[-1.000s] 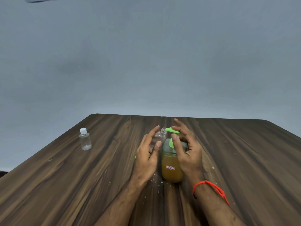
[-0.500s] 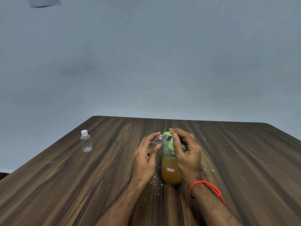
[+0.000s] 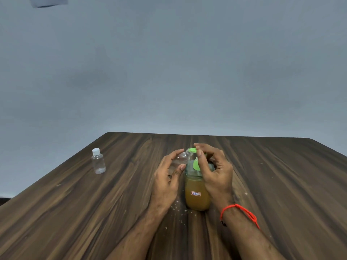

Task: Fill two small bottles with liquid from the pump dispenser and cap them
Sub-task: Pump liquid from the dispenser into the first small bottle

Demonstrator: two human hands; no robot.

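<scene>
Left hand: the left hand (image 3: pixel 166 177) has its fingers (image 3: pixel 175 153) curled round a small clear bottle (image 3: pixel 179 160), tipped so its mouth sits right at the green nozzle (image 3: pixel 192 150).
Right hand: the right hand (image 3: pixel 216 169) is draped over the pump head, fingers bent down on it, thumb against the green collar. It looks like a press is on!
Pump dispenser: the pump dispenser (image 3: pixel 196 192) stands upright on the desk (image 3: pixel 281 184), between the two hands, amber liquid well up the body.
Second bottle: the other small bottle (image 3: pixel 98 162) waits upright, well apart to the left, white cap on, and it looks empty.
Progress: early going, I'd say. The first bottle is at the filling step, with nothing capped full so far.
Left to do: finish this fill, cap it, then uncap, fill and recap the one on the left.
Hard to see: how much liquid is in the held bottle I cannot tell, since fingers cover most of it. Its cap is nowhere I can spot.
Desk: pale specks lie scattered by the dispenser's base.
</scene>
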